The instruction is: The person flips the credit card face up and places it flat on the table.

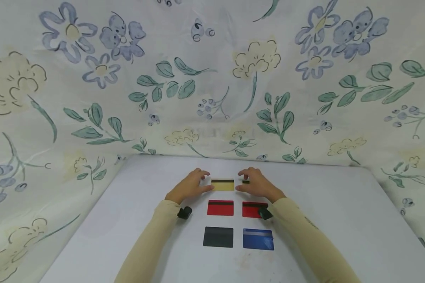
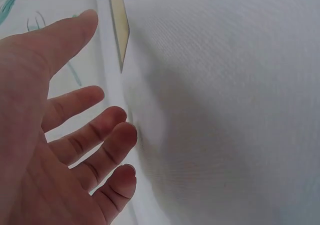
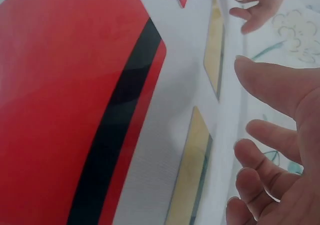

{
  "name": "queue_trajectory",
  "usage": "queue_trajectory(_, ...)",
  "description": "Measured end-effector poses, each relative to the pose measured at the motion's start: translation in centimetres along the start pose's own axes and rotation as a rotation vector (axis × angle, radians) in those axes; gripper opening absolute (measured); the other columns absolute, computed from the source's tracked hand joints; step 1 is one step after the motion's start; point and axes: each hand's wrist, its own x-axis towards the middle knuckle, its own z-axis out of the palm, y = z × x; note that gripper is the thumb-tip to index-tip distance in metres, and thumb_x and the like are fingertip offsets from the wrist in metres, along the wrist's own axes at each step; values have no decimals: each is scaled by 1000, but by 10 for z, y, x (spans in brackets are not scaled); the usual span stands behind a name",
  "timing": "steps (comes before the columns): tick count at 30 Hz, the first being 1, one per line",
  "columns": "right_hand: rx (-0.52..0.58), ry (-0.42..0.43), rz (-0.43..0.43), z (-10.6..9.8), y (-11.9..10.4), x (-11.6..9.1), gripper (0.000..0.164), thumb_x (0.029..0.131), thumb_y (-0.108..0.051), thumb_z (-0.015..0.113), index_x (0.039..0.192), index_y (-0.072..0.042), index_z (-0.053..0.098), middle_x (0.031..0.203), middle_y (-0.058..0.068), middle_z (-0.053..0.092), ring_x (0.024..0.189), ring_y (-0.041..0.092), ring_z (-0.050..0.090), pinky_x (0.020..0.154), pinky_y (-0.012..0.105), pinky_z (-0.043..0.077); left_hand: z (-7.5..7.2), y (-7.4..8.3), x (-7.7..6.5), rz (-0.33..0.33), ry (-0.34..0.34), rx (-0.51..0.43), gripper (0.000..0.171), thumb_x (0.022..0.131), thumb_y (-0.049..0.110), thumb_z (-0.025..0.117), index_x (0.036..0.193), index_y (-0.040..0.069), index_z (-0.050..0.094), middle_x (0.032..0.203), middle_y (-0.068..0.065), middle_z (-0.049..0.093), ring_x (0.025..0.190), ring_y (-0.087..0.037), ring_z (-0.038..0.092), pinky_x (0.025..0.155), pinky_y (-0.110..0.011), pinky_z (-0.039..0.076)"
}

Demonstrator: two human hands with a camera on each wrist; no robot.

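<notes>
My left hand (image 1: 191, 185) is at the left end of a gold card with a dark stripe (image 1: 222, 186); its thumb tip overlaps the card's edge in the head view. In the left wrist view the loosely bent fingers hold nothing, and the gold card (image 2: 119, 27) lies beyond the thumb. My right hand (image 1: 256, 184) is over a second gold card (image 3: 192, 170), which it mostly hides in the head view. Spread, relaxed fingers with nothing between them show in the right wrist view. Nearer me lie two striped red cards (image 1: 220, 208) (image 1: 249, 210).
A black card (image 1: 218, 237) and a blue card (image 1: 258, 239) form the nearest row on the white table (image 1: 102, 236). Flower-patterned cloth (image 1: 216, 118) stands behind the table and along its sides. A dark wrist camera (image 1: 265, 213) partly covers the right red card.
</notes>
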Motion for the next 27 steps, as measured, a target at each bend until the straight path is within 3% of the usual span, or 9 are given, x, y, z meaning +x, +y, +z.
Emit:
queue_trajectory(15, -49, -23, -4, 7, -6, 9, 54, 88, -30, 82, 135, -9, 65, 112, 10, 62, 105, 23, 49, 91, 40, 49, 2, 0, 6, -38, -34, 20, 61, 91, 37, 80, 141, 8, 60, 124, -12, 60, 115, -26, 58, 106, -44, 51)
queue_trajectory(27, -64, -43, 8, 11, -6, 15, 53, 87, -30, 84, 132, -9, 67, 109, 9, 61, 103, 22, 49, 91, 39, 48, 3, 0, 11, -56, -65, 24, 52, 89, 35, 81, 133, 13, 65, 123, -9, 58, 115, -24, 56, 107, -43, 49)
